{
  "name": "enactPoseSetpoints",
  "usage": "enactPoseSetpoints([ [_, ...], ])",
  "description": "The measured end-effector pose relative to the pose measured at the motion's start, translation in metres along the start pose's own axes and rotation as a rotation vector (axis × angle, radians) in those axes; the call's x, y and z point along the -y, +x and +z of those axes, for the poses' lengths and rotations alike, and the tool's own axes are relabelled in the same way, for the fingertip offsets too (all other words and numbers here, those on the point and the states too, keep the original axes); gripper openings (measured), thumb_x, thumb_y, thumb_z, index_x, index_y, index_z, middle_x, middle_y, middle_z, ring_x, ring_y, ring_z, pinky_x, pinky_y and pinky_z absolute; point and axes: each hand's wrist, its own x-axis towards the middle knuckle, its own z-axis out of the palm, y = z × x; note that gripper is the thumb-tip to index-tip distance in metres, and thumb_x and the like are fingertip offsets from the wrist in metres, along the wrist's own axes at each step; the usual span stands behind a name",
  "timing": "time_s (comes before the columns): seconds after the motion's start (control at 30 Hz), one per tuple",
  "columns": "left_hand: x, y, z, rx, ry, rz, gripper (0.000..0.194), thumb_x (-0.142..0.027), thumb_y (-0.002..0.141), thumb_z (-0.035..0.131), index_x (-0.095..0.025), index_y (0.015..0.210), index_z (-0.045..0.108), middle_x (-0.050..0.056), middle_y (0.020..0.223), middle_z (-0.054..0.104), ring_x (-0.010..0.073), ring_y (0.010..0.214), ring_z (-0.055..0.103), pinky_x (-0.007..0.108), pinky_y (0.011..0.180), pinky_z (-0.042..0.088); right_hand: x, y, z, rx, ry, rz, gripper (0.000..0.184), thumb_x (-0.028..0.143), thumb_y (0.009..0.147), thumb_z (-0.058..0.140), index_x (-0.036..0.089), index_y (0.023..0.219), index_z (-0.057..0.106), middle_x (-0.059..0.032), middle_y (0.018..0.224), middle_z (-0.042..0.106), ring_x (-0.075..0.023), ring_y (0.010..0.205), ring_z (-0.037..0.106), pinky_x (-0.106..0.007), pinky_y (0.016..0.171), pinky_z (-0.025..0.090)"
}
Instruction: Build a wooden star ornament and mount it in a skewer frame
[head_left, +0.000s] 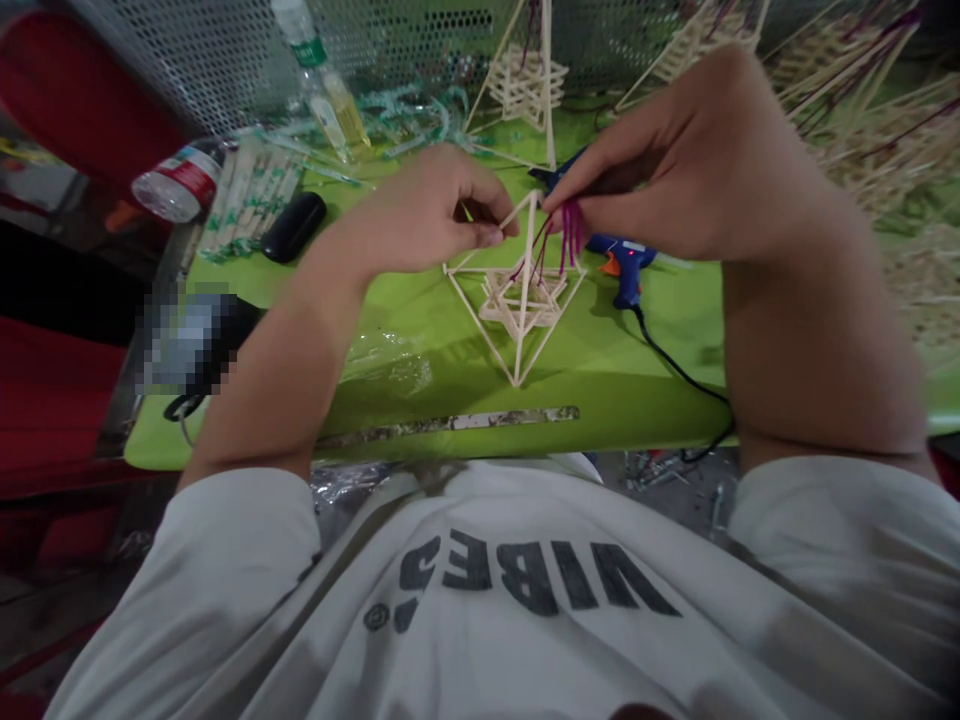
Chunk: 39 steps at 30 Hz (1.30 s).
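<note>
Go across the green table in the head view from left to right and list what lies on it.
Plastic bottle with red label → black case → left hand → stick frame → purple threads → blue glue gun → its black cord.

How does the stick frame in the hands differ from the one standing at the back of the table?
The held frame rests with a point toward the person, both hands at its top; the back frame stands untouched. The left hand pinches a stick of the held frame and the right hand holds purple threads at it. Both have pale sticks around a stacked core.
</note>
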Motion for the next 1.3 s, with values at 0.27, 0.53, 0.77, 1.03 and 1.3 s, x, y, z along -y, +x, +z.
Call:
enactPoseSetpoints([
  [0.27,0.002,0.001,0.007,-0.052,-0.013,-0.016,0.025,-0.027,0.093,0.082,-0.02,0.113,0.096,0.006,0.101,0.094,0.024,0.095,0.083,0.037,0.089,0.06,-0.002,0.001,0.001,0.01,0.07,-0.045,0.024,0.011,0.088,0.091,0.034,0.094,0.096,0.0015,0.082,0.089,-0.0216,0.078,0.088,-0.034,0.072,0.071],
  [0.53,0.002,0.004,0.01,-0.03,-0.057,0.013,0.017,-0.025,0.094,0.086,-0.019,0.107,0.096,0.003,0.096,0.092,0.0186,0.085,0.077,0.034,0.084,0.057,-0.002,-0.001,-0.003,0.025,0.049,-0.018,0.017,0.013,0.089,0.087,0.029,0.088,0.09,0.0009,0.081,0.086,-0.0229,0.081,0.089,-0.035,0.07,0.069],
  [0.77,0.003,0.003,0.011,-0.001,-0.106,0.001,0.021,-0.024,0.095,0.087,-0.011,0.111,0.093,0.007,0.094,0.089,0.0154,0.085,0.071,0.033,0.088,0.056,-0.008,0.001,-0.002,0.061,0.054,-0.031,0.01,0.02,0.085,0.086,0.029,0.087,0.09,0.0023,0.079,0.085,-0.0195,0.076,0.085,-0.035,0.069,0.064],
  [1.03,0.006,0.001,0.009,-0.084,-0.193,0.095,0.012,-0.028,0.094,0.081,-0.018,0.102,0.083,0.013,0.112,0.088,0.0226,0.101,0.079,0.044,0.096,0.064,-0.006,-0.002,-0.003,0.069,-0.001,0.086,0.011,0.03,0.088,0.09,0.041,0.087,0.088,0.0033,0.08,0.086,-0.0265,0.08,0.085,-0.046,0.076,0.071],
  [1.3,-0.013,0.002,0.016,-0.196,-0.118,0.086,0.01,-0.013,0.092,0.079,-0.023,0.091,0.081,0.009,0.112,0.089,0.0296,0.111,0.085,0.053,0.107,0.064,-0.013,-0.004,-0.002,0.089,-0.035,0.048,0.009,0.035,0.091,0.087,0.038,0.095,0.094,0.0026,0.083,0.087,-0.0239,0.077,0.081,-0.043,0.07,0.059],
])
